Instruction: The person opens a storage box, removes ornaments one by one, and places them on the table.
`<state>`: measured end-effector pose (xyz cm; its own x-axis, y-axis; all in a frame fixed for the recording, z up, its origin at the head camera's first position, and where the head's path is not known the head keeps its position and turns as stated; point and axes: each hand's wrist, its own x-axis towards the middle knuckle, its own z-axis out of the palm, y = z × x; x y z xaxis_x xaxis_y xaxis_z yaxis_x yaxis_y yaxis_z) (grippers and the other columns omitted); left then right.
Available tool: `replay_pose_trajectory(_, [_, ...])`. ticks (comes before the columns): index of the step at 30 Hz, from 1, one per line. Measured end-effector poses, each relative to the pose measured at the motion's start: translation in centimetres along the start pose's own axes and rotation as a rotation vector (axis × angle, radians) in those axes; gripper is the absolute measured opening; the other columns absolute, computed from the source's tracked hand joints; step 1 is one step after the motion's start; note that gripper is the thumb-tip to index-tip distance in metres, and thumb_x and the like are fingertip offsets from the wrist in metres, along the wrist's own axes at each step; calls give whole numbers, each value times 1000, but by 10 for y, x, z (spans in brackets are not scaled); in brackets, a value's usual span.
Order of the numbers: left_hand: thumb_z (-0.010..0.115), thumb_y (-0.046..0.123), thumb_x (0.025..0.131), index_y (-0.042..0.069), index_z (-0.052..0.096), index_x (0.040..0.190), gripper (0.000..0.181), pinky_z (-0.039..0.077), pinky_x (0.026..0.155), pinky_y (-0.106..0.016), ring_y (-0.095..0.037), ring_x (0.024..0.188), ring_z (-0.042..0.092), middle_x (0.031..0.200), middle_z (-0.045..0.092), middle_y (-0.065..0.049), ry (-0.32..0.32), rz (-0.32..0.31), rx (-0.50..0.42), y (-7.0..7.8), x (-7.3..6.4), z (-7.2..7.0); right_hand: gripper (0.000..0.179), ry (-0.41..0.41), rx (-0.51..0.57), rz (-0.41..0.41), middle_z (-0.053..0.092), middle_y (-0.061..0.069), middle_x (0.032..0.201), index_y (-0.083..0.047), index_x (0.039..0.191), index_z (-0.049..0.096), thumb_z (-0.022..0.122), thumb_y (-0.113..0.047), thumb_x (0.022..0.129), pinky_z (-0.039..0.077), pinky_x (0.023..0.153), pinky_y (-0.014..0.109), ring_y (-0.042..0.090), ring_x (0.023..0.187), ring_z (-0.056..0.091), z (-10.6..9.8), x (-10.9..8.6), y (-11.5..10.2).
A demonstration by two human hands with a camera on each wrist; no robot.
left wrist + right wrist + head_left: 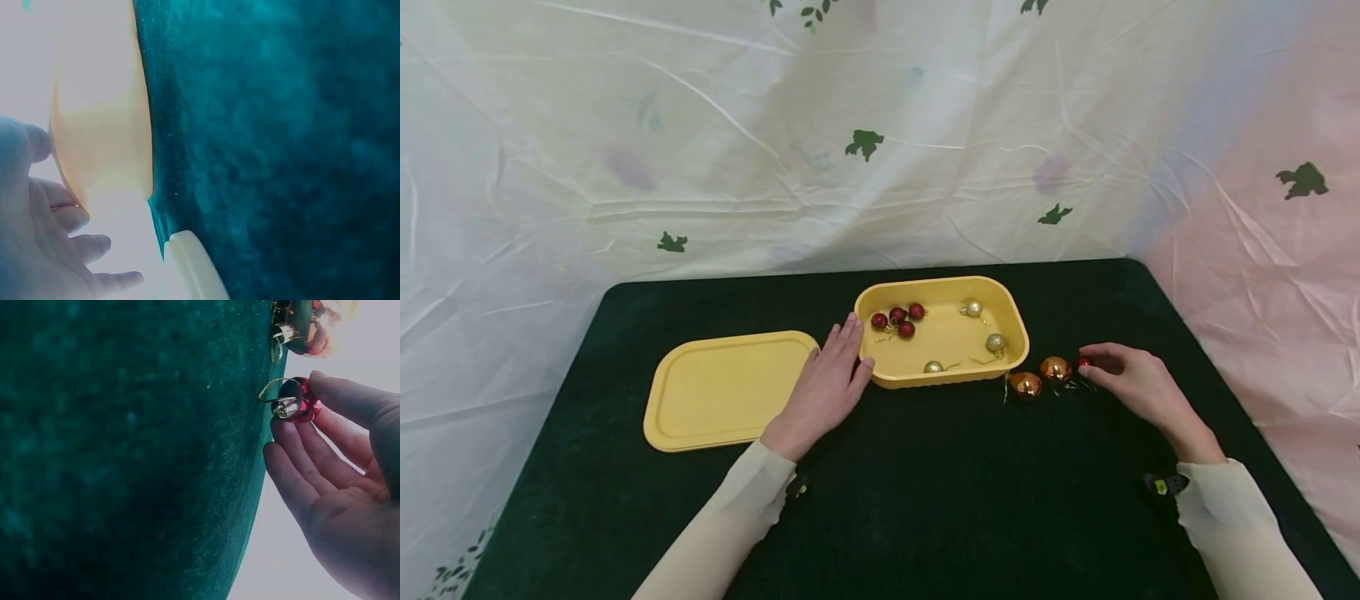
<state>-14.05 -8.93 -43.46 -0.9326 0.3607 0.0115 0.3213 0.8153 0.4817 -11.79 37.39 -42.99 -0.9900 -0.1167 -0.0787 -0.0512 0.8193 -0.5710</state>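
Right hand (1138,387): thumb and fingertips pinch one small red ball (305,403) by its sides.
Red ball: just right of two copper balls (1026,385); if it touches the desk (925,492), I cannot tell.
Left hand (823,387): fingers extended, grasping nothing, touching the left end of the yellow box (947,333).
Box: four dark red balls (906,330) at left, three gold balls (995,342) toward right.
Lid (722,392): flat, left of the box; left hand passes over its right edge.
Edges: box is near the far edge; dark surface extends between right hand and right edge, and widely in front.
Wrist devices (1163,485): yellow-green marks, too small for reading.
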Motion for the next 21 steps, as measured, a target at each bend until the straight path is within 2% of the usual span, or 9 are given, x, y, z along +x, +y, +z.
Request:
replay_pose_trajectory(12, [47,41,110,9,20,166,71,21,122,-64,-31,159,10,174,10,-7,20,6,30,0,2,-5,40,2,-3,-34,69,20,120,-3,132,66,64,-32,104,54,74,24,33,103,68,6,5,3])
replay_pose_trajectory(16, [46,42,110,8,21,166,69,21,122,-63,-31,159,11,174,11,-7,16,2,31,1,4,-6,41,-11,-8,-28,69,20,121,-3,133,65,64,-33,104,54,75,26,33,104,68,7,6,4])
replay_pose_trajectory(21, [41,43,111,9,21,166,68,20,122,-63,-31,159,12,174,11,-7,11,1,78,1,7,-4,44,-30,-10,-23,67,20,124,-3,135,63,64,-35,104,54,80,31,35,108,67,6,7,4])
